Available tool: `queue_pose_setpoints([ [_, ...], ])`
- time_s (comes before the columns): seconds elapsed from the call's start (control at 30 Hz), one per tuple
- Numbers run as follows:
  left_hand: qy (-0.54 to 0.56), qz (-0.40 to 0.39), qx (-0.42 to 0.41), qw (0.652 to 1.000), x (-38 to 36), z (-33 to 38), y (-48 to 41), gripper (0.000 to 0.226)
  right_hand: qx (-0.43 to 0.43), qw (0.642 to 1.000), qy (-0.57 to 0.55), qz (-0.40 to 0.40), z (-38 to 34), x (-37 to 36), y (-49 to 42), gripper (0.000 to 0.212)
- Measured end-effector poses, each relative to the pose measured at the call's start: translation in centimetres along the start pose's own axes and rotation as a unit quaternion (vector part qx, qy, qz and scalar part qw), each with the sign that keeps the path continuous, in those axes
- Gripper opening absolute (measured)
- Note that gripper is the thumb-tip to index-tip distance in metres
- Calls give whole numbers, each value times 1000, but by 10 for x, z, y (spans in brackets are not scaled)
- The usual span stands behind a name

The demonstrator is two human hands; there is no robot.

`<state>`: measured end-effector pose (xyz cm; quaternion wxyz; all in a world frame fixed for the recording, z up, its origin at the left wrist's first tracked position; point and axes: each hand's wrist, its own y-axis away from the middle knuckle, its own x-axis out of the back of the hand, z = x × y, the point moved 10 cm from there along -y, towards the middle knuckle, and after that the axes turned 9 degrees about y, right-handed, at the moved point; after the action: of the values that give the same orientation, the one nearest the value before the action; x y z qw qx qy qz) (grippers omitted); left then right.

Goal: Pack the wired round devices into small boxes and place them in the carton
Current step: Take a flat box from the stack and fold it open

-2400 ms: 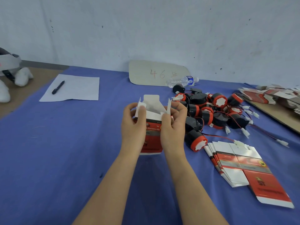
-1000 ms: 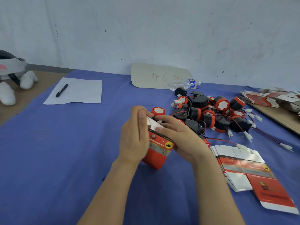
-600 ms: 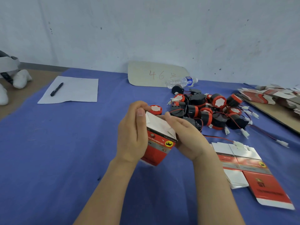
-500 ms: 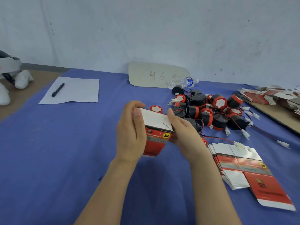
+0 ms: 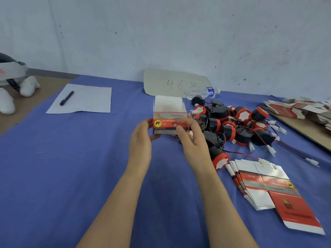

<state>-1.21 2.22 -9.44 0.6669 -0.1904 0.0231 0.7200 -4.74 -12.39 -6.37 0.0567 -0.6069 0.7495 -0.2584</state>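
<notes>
Far to the left of the left hand (image 5: 141, 142), a white and grey object (image 5: 12, 81) is cut off by the frame edge, and what it is cannot be made out. Nearer, but still left of and beyond that hand, a sheet of paper (image 5: 86, 99) lies on the blue cloth (image 5: 53, 167) with a black pen (image 5: 66, 98) on it. The left forearm reaches in from the bottom edge, palm turned inward, with thumb and fingers curled on the lower left corner of the small box (image 5: 169, 119). The box sits between the two sets of fingertips, just beyond both palms, with its white top flap standing open. It is blurred, so its print is unreadable, and whether its base touches the cloth cannot be told. The right hand (image 5: 191, 138) grips the box's right side with the thumb across the red front; its fingers are hidden behind the box. Beyond the box lean a cardboard piece (image 5: 175, 83) marked 46 and a clear bottle (image 5: 202, 92) on its side. Right of the right hand lies a heap of black and red round devices (image 5: 232, 124) with wires, some hidden behind that hand. Beside the right forearm lie fanned flat box blanks (image 5: 265, 187). At the far right, more flattened boxes (image 5: 304, 110) are cut off by the frame edge.
</notes>
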Motion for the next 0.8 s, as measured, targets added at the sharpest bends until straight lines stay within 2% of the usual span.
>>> queue_pose_setpoints([
  [0.1, -15, 42, 49, 998, 11, -16, -2, 34, -33, 998, -39, 27, 18, -6, 0, 16],
  [0.17, -22, 14, 43, 999, 4, -20, 1, 31, -35, 999, -19, 31, 28, -10, 0, 26],
  [0.27, 55, -7, 63, 996, -2, -25, 5, 28, -45, 998, 47, 24, 40, -13, 0, 28],
  [0.4, 151, 15, 151, 977, -1, -40, 6, 41, -52, 997, 61, 21, 46, -16, 1, 26],
  [0.43, 156, 25, 157, 975, 0, -42, 7, 37, -50, 997, 56, 16, 46, -18, 2, 25],
  [0.5, 110, 37, 131, 985, 3, -38, 8, 20, -54, 998, 42, 9, 46, -22, 3, 17],
  [0.53, 84, 39, 112, 989, 4, -35, 9, 18, -57, 997, 47, 11, 46, -22, 4, 14],
  [0.67, -4, 33, 55, 998, 2, -26, 9, 36, -73, 987, 141, 14, 51, -21, 3, 16],
  [0.8, -10, 39, 34, 999, 1, -26, 10, 35, -75, 982, 171, 26, 51, -17, 4, 25],
])
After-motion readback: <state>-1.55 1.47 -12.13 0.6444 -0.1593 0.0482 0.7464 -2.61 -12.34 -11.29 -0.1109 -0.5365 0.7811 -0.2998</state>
